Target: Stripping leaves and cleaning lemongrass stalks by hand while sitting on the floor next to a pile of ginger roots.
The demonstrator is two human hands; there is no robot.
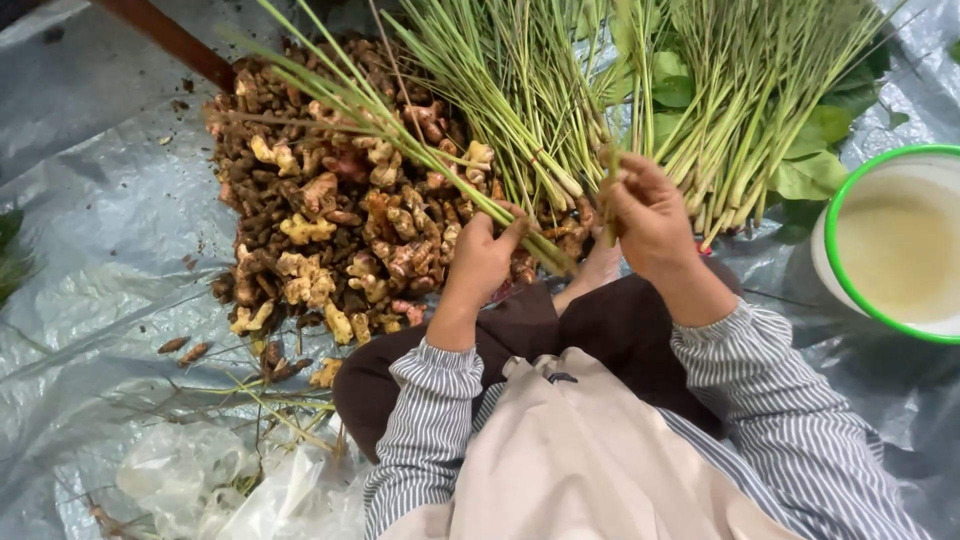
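Lemongrass stalks [400, 130] run from eleven o'clock into my left hand [485, 255], which is closed around their root ends at centre. My right hand [650, 215] seems to pinch one stalk [608, 190] at one o'clock; best to grip low and peel cleanly.

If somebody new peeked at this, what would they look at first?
Probably the two hands in the middle: the left hand grips a bunch of long green stalks that slants up to the left, and the right hand pinches a stalk end beside it. Next, the big heap of knobbly brown and yellow roots on the plastic sheet at left. More green stalks fan out at top right, above a white bowl with a green rim.
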